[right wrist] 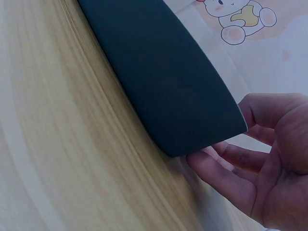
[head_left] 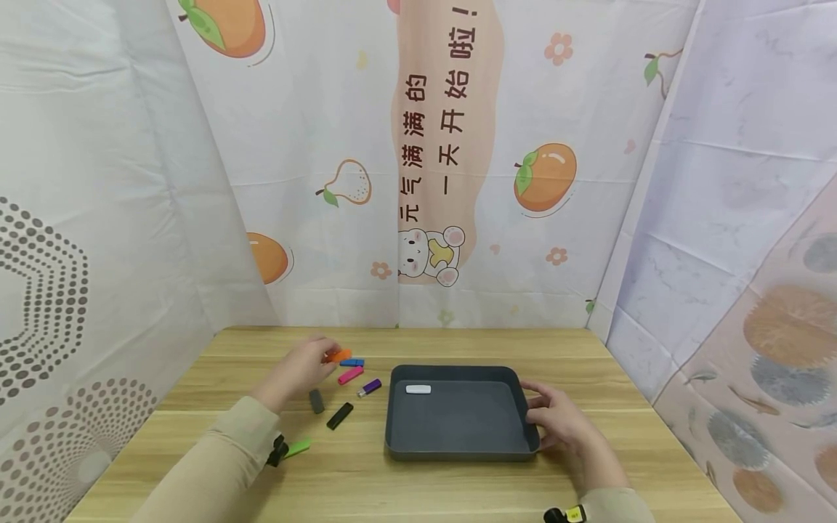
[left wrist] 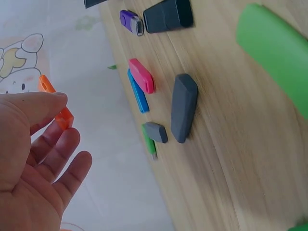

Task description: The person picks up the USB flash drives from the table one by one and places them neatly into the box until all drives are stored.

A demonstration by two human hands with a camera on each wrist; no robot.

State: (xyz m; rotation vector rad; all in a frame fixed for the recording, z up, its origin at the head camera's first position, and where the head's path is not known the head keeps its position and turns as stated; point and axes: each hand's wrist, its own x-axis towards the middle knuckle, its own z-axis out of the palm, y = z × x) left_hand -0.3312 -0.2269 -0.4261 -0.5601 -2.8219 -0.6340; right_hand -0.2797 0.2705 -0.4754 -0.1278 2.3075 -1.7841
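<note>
My left hand (head_left: 306, 369) pinches an orange USB stick (left wrist: 64, 118) between thumb and fingers, held above the table at the far left in the left wrist view. Close by lie a blue USB stick (head_left: 352, 362), a pink one (head_left: 350, 375) and a purple one (head_left: 369, 388) with its metal plug showing. At the right, my right hand (head_left: 558, 415) grips the side wall of a dark grey tray (head_left: 464, 456), with a finger at the rim and the thumb low at the corner (right wrist: 180, 147). Inside the tray lies a white USB stick (head_left: 418, 389).
A grey USB stick (head_left: 317, 401), a black one (head_left: 340, 416) and a green one (head_left: 297, 448) lie on the wooden table (head_left: 340, 487) near the left forearm. Printed curtains (head_left: 314, 247) hang behind the table and at both sides.
</note>
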